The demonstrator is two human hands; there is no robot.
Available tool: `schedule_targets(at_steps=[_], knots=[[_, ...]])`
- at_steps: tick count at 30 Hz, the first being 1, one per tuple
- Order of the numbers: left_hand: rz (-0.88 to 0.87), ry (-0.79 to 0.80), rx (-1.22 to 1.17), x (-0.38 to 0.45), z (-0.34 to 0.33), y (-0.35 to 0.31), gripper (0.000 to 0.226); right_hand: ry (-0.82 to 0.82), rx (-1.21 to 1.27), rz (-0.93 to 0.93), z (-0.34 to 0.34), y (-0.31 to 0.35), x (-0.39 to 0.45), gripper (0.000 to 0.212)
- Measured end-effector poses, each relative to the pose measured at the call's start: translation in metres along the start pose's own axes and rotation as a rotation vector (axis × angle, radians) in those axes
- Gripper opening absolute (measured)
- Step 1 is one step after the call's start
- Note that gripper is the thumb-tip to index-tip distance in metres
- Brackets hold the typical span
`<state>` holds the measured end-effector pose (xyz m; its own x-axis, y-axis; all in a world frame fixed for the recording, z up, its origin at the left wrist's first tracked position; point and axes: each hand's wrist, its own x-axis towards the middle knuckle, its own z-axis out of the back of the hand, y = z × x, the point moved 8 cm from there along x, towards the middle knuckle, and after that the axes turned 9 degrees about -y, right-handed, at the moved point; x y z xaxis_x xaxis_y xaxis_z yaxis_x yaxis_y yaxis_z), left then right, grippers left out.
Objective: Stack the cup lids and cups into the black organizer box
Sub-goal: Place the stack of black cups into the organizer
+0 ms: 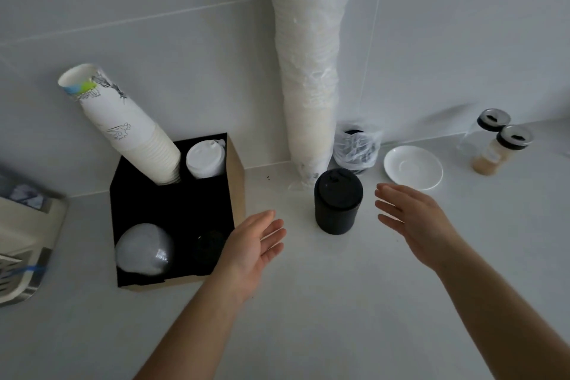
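Observation:
A stack of black lids [337,200] stands on the white counter between my hands. My left hand [254,248] is open, palm up, left of the stack beside the black organizer box [172,207]. My right hand [410,219] is open to the stack's right, apart from it. The box holds a leaning stack of white paper cups [123,126] at back left, white lids [206,160] at back right, clear dome lids [143,248] at front left and black lids [209,245] at front right. A tall sleeve of white cups [308,65] in plastic leans on the wall.
A plastic bag with dark lids [356,148] sits behind the black stack. A white saucer [413,167] and two glass jars [496,142] stand at the right by the tiled wall. A metal appliance [21,244] is at the left edge.

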<state>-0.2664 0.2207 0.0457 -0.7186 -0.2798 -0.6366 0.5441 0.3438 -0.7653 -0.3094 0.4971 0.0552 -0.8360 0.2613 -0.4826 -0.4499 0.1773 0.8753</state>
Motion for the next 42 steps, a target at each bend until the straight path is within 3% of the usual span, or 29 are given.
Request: schedule_targets(at_steps=[6,9,11,14,15,22,29,37,42], knots=[[-0.079,0.022,0.256,0.019,-0.058,-0.005,0.016,0.072,-0.260,0.090,-0.028,0.003,0.036,0.046],[-0.118,0.019,0.383,0.027,-0.081,-0.005,0.052,0.103,-0.335,0.095,-0.040,0.002,0.047,0.048],[-0.121,0.027,0.425,0.032,-0.094,-0.004,0.061,0.113,-0.352,0.084,-0.045,0.001,0.054,0.044],[-0.141,0.050,0.449,0.041,-0.106,0.000,0.020,0.138,-0.331,0.084,-0.051,0.001,0.060,0.025],[-0.158,0.057,0.443,0.045,-0.109,0.001,0.017,0.145,-0.321,0.086,-0.053,0.000,0.064,0.021],[-0.103,0.054,0.397,0.060,-0.110,0.005,0.028,0.214,-0.273,0.023,-0.058,-0.006,0.080,0.013],[0.068,0.096,0.337,0.067,-0.109,0.023,0.009,0.277,-0.251,-0.027,-0.058,-0.014,0.084,0.018],[0.263,0.052,0.257,0.066,-0.104,0.054,0.055,0.260,-0.219,-0.095,-0.038,-0.021,0.097,0.023],[0.351,-0.018,0.183,0.070,-0.100,0.066,0.066,0.279,-0.167,-0.115,-0.035,-0.023,0.100,0.023]])
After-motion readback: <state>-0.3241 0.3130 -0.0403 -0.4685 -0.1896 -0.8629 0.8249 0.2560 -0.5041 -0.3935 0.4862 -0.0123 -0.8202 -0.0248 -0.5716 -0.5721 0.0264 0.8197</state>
